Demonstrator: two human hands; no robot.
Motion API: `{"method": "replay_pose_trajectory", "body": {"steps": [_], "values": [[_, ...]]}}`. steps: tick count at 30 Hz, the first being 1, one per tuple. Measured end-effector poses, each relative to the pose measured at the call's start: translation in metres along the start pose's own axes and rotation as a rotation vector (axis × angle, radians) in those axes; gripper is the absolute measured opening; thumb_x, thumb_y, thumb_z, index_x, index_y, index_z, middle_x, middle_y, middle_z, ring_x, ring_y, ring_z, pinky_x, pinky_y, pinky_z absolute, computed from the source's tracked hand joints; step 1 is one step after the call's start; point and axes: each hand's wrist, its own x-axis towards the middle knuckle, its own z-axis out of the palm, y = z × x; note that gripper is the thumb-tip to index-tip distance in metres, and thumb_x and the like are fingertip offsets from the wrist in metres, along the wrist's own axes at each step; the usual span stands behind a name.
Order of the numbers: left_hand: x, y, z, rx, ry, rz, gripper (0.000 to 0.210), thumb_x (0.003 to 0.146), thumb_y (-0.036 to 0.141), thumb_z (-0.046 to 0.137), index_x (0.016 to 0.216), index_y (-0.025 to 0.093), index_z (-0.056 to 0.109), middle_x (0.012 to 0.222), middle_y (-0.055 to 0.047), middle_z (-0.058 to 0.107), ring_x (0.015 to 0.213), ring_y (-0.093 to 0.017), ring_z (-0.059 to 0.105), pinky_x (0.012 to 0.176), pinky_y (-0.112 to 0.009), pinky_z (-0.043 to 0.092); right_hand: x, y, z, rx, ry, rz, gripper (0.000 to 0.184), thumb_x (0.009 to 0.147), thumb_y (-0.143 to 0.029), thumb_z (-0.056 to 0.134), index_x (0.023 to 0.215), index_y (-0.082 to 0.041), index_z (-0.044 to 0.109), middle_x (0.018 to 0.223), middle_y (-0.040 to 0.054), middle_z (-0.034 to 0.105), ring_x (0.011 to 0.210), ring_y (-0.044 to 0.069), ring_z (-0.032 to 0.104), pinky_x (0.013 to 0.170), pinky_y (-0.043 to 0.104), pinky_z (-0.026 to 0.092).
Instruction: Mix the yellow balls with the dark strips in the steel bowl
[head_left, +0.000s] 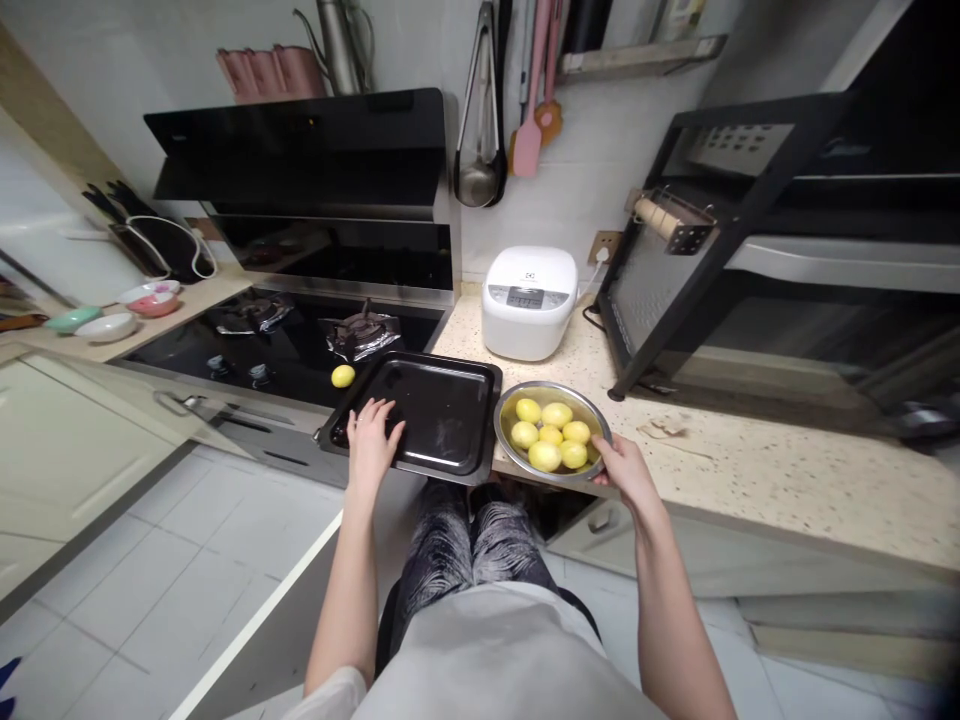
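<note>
My right hand grips the right rim of a round metal bowl, thumb over the edge. Several yellow lemons lie inside the bowl, which sits at the counter's front edge. A black baking tray is just left of it, partly over the stove. Over the tray's left side is my left hand, palm down with fingers apart; whether it presses on the tray I cannot tell. One loose lemon lies on the stove glass beyond that hand.
Behind the bowl stands a white rice cooker. The gas stove is on the left, with small bowls beyond it. A black rack with an oven rises at right. Tongs and spatulas hang on the wall.
</note>
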Motion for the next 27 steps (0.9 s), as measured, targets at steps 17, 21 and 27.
{"method": "replay_pose_trajectory", "body": {"steps": [17, 21, 27], "values": [[0.037, 0.145, 0.070, -0.692, -0.007, 0.089, 0.082, 0.087, 0.039, 0.076, 0.159, 0.023, 0.039, 0.169, -0.018, 0.021, 0.163, -0.034, 0.020, 0.133, -0.050, 0.020, -0.005, -0.145, 0.095, -0.812, 0.289, -0.622, 0.044, 0.102, -0.024, 0.041, 0.133, -0.009, 0.068, 0.085, 0.0169, 0.077, 0.072, 0.024, 0.070, 0.068, 0.029, 0.043], [0.048, 0.137, 0.082, -0.712, 0.032, -0.059, 0.077, 0.089, 0.032, 0.071, 0.159, 0.026, 0.039, 0.170, -0.016, 0.019, 0.163, -0.033, 0.019, 0.132, -0.049, 0.022, -0.007, -0.149, 0.124, -0.835, 0.250, -0.709, 0.052, 0.103, -0.024, 0.045, 0.152, -0.010, 0.054, 0.086, 0.0156, 0.078, 0.073, 0.024, 0.071, 0.070, 0.029, 0.048], [0.052, 0.125, 0.081, -0.776, 0.098, -0.110, 0.075, 0.093, 0.024, 0.063, 0.162, 0.023, 0.032, 0.167, -0.018, 0.024, 0.161, -0.030, 0.025, 0.132, -0.044, 0.025, -0.002, -0.150, 0.142, -0.856, 0.192, -0.844, 0.053, 0.103, -0.022, 0.044, 0.155, -0.015, 0.054, 0.086, 0.0130, 0.079, 0.069, 0.021, 0.069, 0.065, 0.027, 0.045]]}}
